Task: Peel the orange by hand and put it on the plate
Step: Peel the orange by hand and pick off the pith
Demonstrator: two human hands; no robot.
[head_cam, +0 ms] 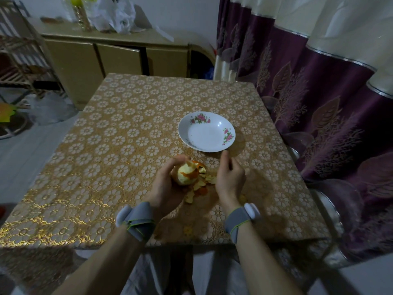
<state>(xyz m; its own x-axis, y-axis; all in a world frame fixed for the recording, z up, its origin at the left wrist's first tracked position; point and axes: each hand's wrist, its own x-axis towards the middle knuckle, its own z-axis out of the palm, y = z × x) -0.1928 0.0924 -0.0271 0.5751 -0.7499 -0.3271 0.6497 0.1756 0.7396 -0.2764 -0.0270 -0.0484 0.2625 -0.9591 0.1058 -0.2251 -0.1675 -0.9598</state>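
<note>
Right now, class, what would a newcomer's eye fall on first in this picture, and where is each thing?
First the half-peeled orange, gripped in the left hand over the near part of the gold-patterned table, with torn peel scraps lying on the cloth beside it. Next the white flowered plate just beyond the right hand, with no fruit on it.

The plate [192, 122] stands on the counter [106, 145]. Before the plate, toward the person, the left hand [164, 189] holds the orange [184, 174]. The right hand [229, 177] is just before the plate's near rim. Between the hands lie peel scraps [203, 185].
</note>
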